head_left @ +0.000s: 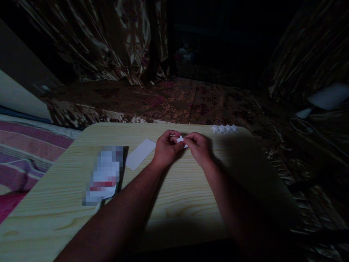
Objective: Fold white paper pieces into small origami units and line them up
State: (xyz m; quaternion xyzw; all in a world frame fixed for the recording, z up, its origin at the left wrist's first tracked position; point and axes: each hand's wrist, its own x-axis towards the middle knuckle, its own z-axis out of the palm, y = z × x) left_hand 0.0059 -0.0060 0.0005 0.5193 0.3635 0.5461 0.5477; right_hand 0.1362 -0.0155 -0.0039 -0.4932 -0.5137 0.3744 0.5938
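Over the far middle of the wooden table, a small white folded paper star is pinched between my two hands. My left hand grips it from the left with thumb and fingers. From the right, my right hand presses on its edge, fingers bent and closed. Part of the star is hidden by the fingertips. Just left of my left hand lies a white paper strip pad, flat and slanted. Several finished white paper stars stand in a row near the table's far right edge.
A phone-like object, its screen blurred out, lies on the left of the table with a cable at its near end. A striped bedcover borders the left side. Beyond are a patterned cloth ledge, curtains and a white lamp.
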